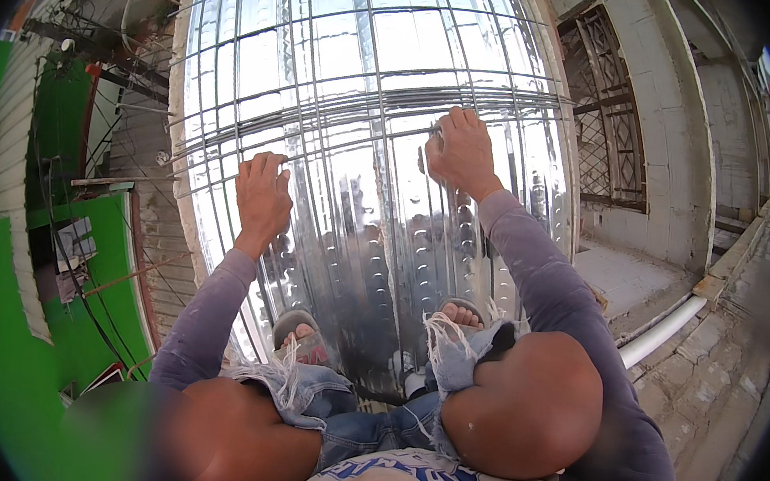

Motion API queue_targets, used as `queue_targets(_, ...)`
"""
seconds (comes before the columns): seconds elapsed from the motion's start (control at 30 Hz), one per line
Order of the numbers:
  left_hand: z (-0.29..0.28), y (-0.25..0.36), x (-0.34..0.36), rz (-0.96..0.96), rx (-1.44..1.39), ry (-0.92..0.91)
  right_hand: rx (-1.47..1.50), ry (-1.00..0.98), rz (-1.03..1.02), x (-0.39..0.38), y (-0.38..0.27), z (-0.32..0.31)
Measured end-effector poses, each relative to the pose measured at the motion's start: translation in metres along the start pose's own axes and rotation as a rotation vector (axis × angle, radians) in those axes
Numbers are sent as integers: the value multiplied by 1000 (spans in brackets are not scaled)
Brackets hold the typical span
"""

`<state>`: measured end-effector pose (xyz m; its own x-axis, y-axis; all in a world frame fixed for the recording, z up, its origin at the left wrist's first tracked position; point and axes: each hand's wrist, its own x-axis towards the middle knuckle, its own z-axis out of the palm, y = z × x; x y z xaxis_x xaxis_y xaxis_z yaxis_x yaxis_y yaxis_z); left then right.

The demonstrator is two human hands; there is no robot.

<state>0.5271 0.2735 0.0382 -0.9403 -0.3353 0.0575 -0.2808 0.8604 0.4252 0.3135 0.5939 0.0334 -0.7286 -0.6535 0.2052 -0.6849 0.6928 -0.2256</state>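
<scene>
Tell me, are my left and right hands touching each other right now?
Apart: the head view shows shiny metal decking and thin rods between the left hand and the right hand.

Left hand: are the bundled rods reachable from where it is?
Probably yes: the left hand is just short of the bundled rods, and nothing visibly covers the stretch ahead of its fingers.
</scene>
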Motion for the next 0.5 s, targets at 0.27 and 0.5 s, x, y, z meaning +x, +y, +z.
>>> queue_targets(0.27, -1, 3, -10, -6, -42, 29, -13, -95, 35, -14, -12, -18)
queue_targets(0.5, -5, 1, -21, -1, -44, -11, -71, -109, 28, -32, -29, -24)
